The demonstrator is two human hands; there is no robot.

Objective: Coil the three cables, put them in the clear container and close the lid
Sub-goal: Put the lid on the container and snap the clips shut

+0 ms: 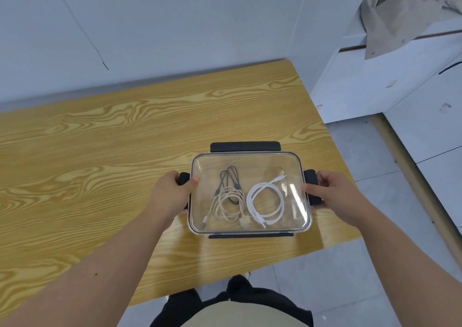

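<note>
Clear plastic sits between your two hands: the clear container (pixel 250 194) rests on the wood-grain desk (pixel 112 136), right of centre in the frame and close to the desk's right edge. Its lid (pixel 295 166) is on top, transparent, so you see all three cables through it. The black cable (pixel 228 176) lies in a long narrow loop toward the upper left of the container's floor. The beige cable (pixel 231 205) is coiled just below it, and their loops overlap. The white cable (pixel 266 203) is coiled to the right of those two, apart from them.

Your left hand (pixel 170 196) is wrapped around the black side latch (pixel 183 178) on the container's left, thumb resting against the lid's rim. Your right hand (pixel 335 196) is closed over the black side latch (pixel 312 186) on the right, thumb along the lid's edge and fingers behind the latch. Whether either side latch is snapped down, you cannot tell from this view. At the far side, the long black flap (pixel 245 146) stands out from the lid, flipped up. At the near side, the black flap (pixel 250 236) lies flat against the container's front wall.
</note>
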